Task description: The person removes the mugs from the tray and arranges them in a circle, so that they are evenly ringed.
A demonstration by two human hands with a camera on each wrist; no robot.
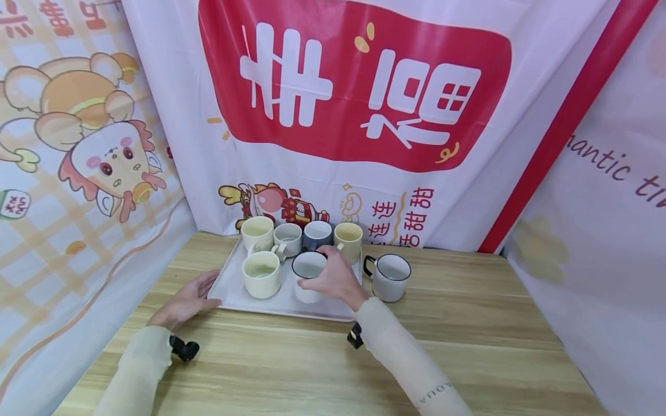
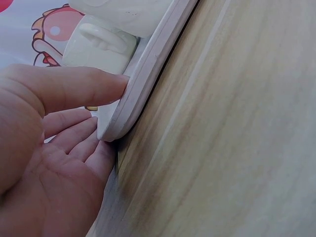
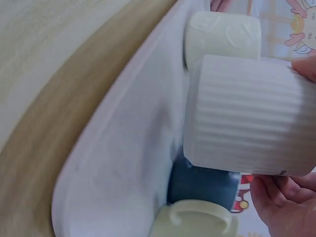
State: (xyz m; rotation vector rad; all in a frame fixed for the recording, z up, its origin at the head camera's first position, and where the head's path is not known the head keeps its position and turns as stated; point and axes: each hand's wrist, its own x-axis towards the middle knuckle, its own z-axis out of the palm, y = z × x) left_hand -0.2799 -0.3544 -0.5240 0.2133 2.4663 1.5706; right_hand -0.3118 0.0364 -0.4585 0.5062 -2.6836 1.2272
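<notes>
My right hand (image 1: 335, 277) grips a white mug (image 3: 252, 116) with ribbed sides and a dark rim, fingers on one side and thumb on the other. In the right wrist view this mug hangs over the white tray (image 3: 118, 163). My left hand (image 1: 187, 297) holds the tray's near left corner, its thumb (image 2: 94, 86) on the rim and its fingers spread along the side. On the tray's front row, left of the held mug, stands a cream mug (image 1: 262, 280). Behind are a pale yellow mug (image 1: 257, 232), a grey ribbed mug (image 1: 288, 240), a dark blue mug (image 3: 202, 182) and a yellow mug (image 1: 348, 241).
Right of the tray, a white mug (image 1: 390, 283) with a black rim and handle stands on the wooden table (image 1: 468, 335). A printed cloth (image 1: 354, 156) hangs behind the tray, with more printed cloth at both sides.
</notes>
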